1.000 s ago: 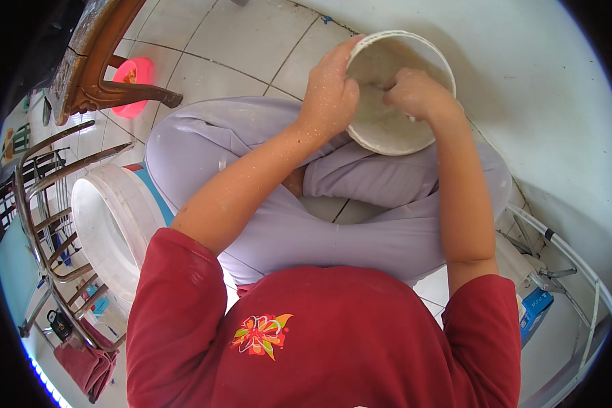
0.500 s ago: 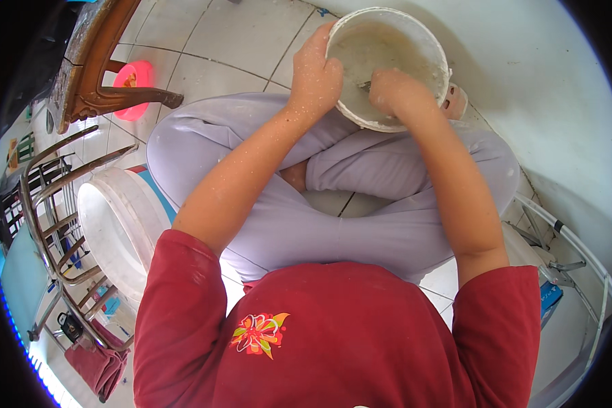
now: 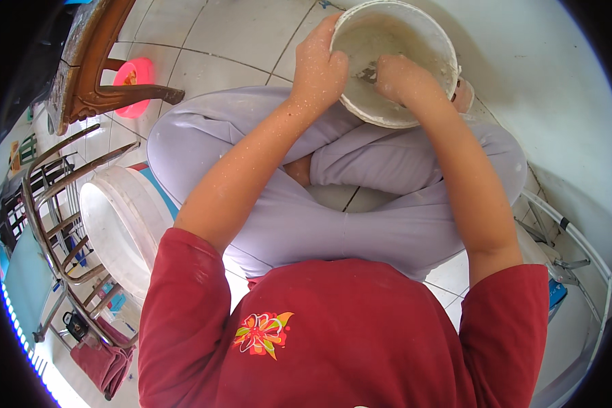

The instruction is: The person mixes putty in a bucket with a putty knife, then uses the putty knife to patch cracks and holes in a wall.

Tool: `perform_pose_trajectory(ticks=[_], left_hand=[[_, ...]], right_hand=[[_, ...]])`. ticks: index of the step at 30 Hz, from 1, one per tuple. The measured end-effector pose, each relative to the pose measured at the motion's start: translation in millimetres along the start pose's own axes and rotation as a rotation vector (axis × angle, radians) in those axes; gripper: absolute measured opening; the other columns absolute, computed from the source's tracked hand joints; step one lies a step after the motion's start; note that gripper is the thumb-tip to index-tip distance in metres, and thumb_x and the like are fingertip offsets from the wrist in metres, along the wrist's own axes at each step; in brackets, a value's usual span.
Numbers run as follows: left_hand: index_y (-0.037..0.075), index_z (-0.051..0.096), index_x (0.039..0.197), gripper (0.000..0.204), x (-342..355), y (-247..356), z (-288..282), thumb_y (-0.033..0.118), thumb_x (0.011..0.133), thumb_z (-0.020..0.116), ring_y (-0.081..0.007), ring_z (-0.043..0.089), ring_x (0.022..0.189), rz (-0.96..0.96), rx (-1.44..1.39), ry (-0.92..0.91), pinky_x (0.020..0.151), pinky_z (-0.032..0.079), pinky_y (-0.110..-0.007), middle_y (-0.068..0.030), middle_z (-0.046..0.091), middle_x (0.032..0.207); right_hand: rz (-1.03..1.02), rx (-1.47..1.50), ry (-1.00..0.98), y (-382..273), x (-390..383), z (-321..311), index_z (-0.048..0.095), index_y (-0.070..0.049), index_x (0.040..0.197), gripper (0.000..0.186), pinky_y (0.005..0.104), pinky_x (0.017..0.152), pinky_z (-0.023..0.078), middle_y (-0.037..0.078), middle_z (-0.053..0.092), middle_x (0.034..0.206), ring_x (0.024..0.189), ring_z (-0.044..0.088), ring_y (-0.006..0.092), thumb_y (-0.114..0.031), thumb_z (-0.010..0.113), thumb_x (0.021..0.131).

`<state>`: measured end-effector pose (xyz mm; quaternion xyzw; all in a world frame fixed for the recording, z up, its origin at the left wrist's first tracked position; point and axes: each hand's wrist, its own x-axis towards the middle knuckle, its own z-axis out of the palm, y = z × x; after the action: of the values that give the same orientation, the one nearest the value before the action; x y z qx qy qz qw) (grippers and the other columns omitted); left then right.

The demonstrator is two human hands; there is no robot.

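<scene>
A white plastic bucket (image 3: 449, 51) tilts toward me in front of my crossed legs. Pale, wet, greyish paste (image 3: 387, 42) coats its inside. My left hand (image 3: 319, 68) is closed on the bucket's left rim, thumb outside and fingers over the edge. Inside the bucket, my right hand (image 3: 404, 78) is closed around a small grey metal utensil (image 3: 368, 73). Only a short piece of that utensil shows beside the fist, so its kind cannot be told. White specks dot my left hand and forearm.
A pinkish object (image 3: 463, 95) sits against the bucket's right side, near the white wall (image 3: 557, 88). To my left are an empty white tub (image 3: 105, 217), a metal-framed chair (image 3: 47, 224), a carved wooden furniture leg (image 3: 139, 94) and a pink basin (image 3: 143, 71). Folding metal legs (image 3: 571, 262) stand at right.
My right hand has shifted slightly up inside the bucket, along with the utensil. The bucket and my left hand sit slightly higher and further right in view.
</scene>
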<state>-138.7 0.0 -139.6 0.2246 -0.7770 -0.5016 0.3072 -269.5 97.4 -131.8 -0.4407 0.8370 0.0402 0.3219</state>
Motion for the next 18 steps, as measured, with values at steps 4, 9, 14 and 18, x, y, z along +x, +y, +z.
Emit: perform_pose_trajectory(ticks=[4, 9, 14, 18], left_hand=[[-0.003, 0.061, 0.129, 0.053, 3.7, -4.9, 2.8, -0.003, 0.078, 0.047, -0.0451, 0.066, 0.107, 0.082, -0.031, -0.003, 0.098, 0.051, -0.045, -0.0289, 0.068, 0.115], [-0.005, 0.058, 0.130, 0.056, 13.0, -1.6, 2.2, -0.005, 0.076, 0.042, -0.0423, 0.063, 0.119, -0.003, -0.106, -0.049, 0.105, 0.047, -0.042, -0.0303, 0.066, 0.120], [-0.006, 0.058, 0.130, 0.056, 14.0, -10.5, -4.0, -0.006, 0.076, 0.040, -0.0420, 0.064, 0.117, -0.105, -0.077, 0.025, 0.105, 0.047, -0.043, -0.0303, 0.067, 0.119], [-0.007, 0.057, 0.129, 0.057, 14.0, -14.2, -0.1, -0.005, 0.075, 0.040, -0.0423, 0.064, 0.115, -0.111, -0.109, 0.058, 0.105, 0.048, -0.044, -0.0307, 0.067, 0.118]], right_hand=[[0.087, 0.027, -0.194, -6.3, -10.9, -32.5, 0.074, 0.008, 0.097, 0.033, 0.0464, 0.069, 0.058, 0.023, 0.073, 0.083, 0.074, 0.073, 0.0328, -0.018, 0.068, 0.079], [-0.047, 0.088, -0.326, 33.5, -6.7, -69.6, 0.076, 0.004, 0.091, 0.032, 0.0390, 0.059, 0.052, 0.013, 0.066, 0.069, 0.062, 0.065, 0.0247, -0.021, 0.072, 0.071], [-0.006, -0.029, -0.115, 21.0, 11.0, -99.6, 0.076, -0.001, 0.083, 0.027, 0.0410, 0.059, 0.050, 0.013, 0.065, 0.066, 0.060, 0.062, 0.0261, -0.022, 0.072, 0.067], [-0.044, -0.062, 0.175, -7.8, 15.4, -76.9, 0.076, -0.002, 0.093, 0.030, 0.0445, 0.081, 0.051, 0.023, 0.068, 0.089, 0.087, 0.064, 0.0352, -0.021, 0.072, 0.071]])
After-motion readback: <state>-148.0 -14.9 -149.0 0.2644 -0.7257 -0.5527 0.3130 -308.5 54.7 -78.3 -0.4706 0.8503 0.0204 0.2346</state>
